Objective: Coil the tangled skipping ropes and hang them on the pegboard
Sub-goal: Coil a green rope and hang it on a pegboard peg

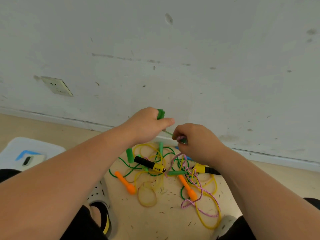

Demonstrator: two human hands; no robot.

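Two bare forearms (78, 170) reach in from the bottom corners and meet near the middle, above the floor (166, 222). At far left a white mat (36, 144) lies on the floor with a phone (30, 160) on it, back up. Above it a socket (57, 85) sits low on the scuffed wall (173, 49). A pale shoe (97, 193) shows under the left forearm.

The left hand (145, 124) is raised in front of the skirting, its fingers clenched round a green handle (161, 113) whose top pokes out above the fist. A thin green cord (168, 133) runs from under this hand to the right hand (200, 142), just beside it. The right hand's fingers pinch that cord together with a loop of pink rope (172, 161), which hangs from the grip into the heap.

Below both hands the ropes (152, 174) lie tangled on the floor close to the wall, green, yellow and pink strands crossing one another. Among them, from the left, are an orange handle (124, 182), a second green handle (129, 155), a black-and-yellow handle (149, 164), a third green handle (176, 173) lying flat, a second orange handle (187, 187), and a second black-and-yellow handle (206, 169) partly hidden by the right wrist. Yellow rope (207, 226) and pink rope trail nearest the camera on the right.
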